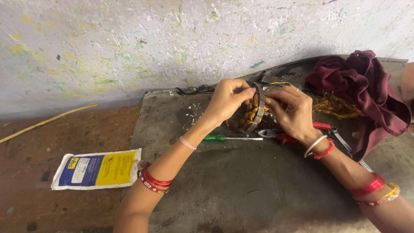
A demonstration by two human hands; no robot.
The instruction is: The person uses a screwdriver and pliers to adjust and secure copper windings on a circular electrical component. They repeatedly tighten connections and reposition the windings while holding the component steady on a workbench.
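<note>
A round motor stator [252,113] with copper-coloured windings and a grey metal core stands tilted on edge on a dark mat [224,181]. My left hand [226,101] grips its upper left rim, thumb and fingers pinched near the top. My right hand [293,112] holds its right side, fingertips pressed on the core's edge. Both wrists wear red bangles. The lower part of the stator is partly hidden by my hands.
A green-handled screwdriver [228,138] lies below the stator, red-handled pliers [297,133] under my right wrist. A maroon cloth [362,82] and a tangle of copper wire [334,105] sit at right. A blue-and-yellow packet [97,168] lies on the floor at left, a paint-spattered wall behind.
</note>
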